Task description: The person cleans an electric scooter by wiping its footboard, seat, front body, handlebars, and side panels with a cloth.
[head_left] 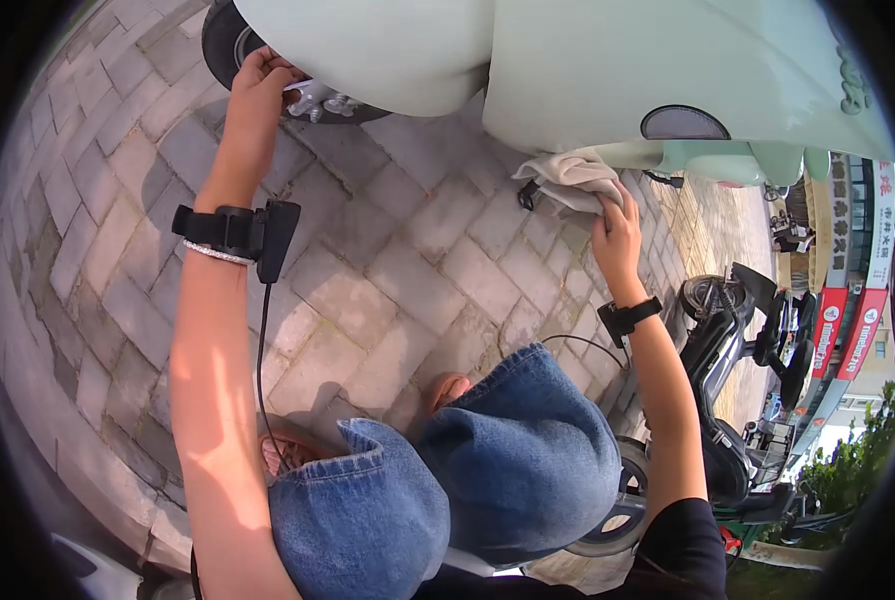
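A pale green scooter [607,60] fills the top of the head view. My left hand [257,85] reaches up to its wheel [229,40] and grips a silver metal part [317,100] at the hub. My right hand [617,235] presses a beige cloth [567,175] against the underside of the scooter's body. Both wrists wear black straps with small devices, and a cable runs down from the left one. My knees in blue denim [447,480] are bent below.
Grey brick paving [397,260] lies under the scooter. Several parked scooters [737,330] stand at the right, with red shop signs [847,320] and green bushes [847,470] behind them.
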The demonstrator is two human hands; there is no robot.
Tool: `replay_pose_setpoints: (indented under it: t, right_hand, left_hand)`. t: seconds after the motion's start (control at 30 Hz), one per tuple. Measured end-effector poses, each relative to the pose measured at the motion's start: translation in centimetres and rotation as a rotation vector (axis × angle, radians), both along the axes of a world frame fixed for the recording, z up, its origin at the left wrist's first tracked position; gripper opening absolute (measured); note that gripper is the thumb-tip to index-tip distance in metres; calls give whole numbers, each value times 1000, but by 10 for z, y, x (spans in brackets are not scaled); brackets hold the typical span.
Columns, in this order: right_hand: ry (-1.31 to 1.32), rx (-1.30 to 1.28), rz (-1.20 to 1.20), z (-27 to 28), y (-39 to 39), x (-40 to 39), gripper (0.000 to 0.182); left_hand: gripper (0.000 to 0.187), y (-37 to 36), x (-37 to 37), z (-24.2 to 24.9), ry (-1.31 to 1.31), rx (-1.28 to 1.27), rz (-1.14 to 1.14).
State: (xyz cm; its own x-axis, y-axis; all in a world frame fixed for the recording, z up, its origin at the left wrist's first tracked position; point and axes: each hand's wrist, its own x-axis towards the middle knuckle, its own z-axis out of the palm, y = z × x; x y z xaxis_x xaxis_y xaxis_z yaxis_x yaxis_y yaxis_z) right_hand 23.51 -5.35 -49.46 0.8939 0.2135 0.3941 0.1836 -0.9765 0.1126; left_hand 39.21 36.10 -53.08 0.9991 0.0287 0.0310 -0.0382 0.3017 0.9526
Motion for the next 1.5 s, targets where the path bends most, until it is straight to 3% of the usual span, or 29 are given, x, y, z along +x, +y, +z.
replay_pose_setpoints:
  t: [0.03, 0.07, 0.13, 0.27, 0.33, 0.43, 0.5, 0.6, 0.67, 0.83, 0.9, 0.93, 0.97, 1.0, 1.03, 1.07, 1.17, 1.23, 1.3, 1.37, 1.5]
  right_hand:
    - [-35, 290, -154, -12, -4, -1, 26]
    - [-21, 291, -150, -24, -5, 1, 26]
    - [150, 1232, -354, -55, 0, 8, 29]
    - [211, 2185, -518, -103, 31, 64, 36]
    - [35, 2570, -429, -120, 27, 104, 34]
    - [119, 2638, -549, -136, 4, 138, 39]
    - [57, 2605, -456, -157, 0, 153, 45]
    - [185, 2641, -316, -160, 34, 173, 49]
    - [289, 2681, -417, -132, 72, 168, 47]
    - [266, 2550, -316, -61, 134, 130, 37]
    - [467, 2621, -436, -38, 134, 107, 35]
    - [710, 2822, -178, -49, 101, 95, 37]
    - [722, 2727, -78, -37, 97, 76, 35]
    - [863, 2867, 114, -38, 74, 63, 34]
    - [684, 3072, 28, -23, 70, 49, 36]
    - [652, 3091, 81, -16, 61, 41, 38]
    - [521, 2944, -98, -5, 54, 49, 40]
    - [337, 2574, -359, -45, 26, 79, 41]
    - [295, 2755, -329, -60, 57, 105, 42]
    - [286, 2500, -364, -74, 87, 128, 45]
    - [132, 2601, -298, -90, 123, 140, 48]
  left_hand:
    - [30, 0, 1, -1, -6, -3, -1]
    - [30, -1, 2, -3, 7, 0, 5]
    - [30, 0, 4, -7, -48, 28, 20]
    - [27, 9, 22, -27, -38, 22, 50]
    - [33, 9, 15, -17, -12, 43, 11]
    - [10, -8, 2, 4, -12, -179, 40]
    - [10, -10, 1, 2, 2, -185, 45]
    - [14, -4, 2, 8, -19, -202, 49]
    - [18, -9, -2, 16, 64, -58, 77]
    - [21, -8, -3, 11, -64, -88, 31]
    - [21, -11, -6, 23, -11, -81, 49]
    - [21, -11, -7, 25, 57, -70, 75]
    - [21, -10, -7, 23, 66, -77, 76]
    - [22, -10, -8, 20, 25, -65, 83]
    - [22, -11, -8, 17, -23, -55, 91]
    - [22, -11, -4, 13, -23, -68, 92]
    - [25, -2, 3, 2, -71, -81, 1]
    - [27, -2, 3, 2, -96, -144, -5]
    - [27, -2, 7, -1, -107, -160, -14]
    - [28, -1, 4, -1, -114, -179, -28]
    - [30, 0, -10, 17, -96, -82, -26]
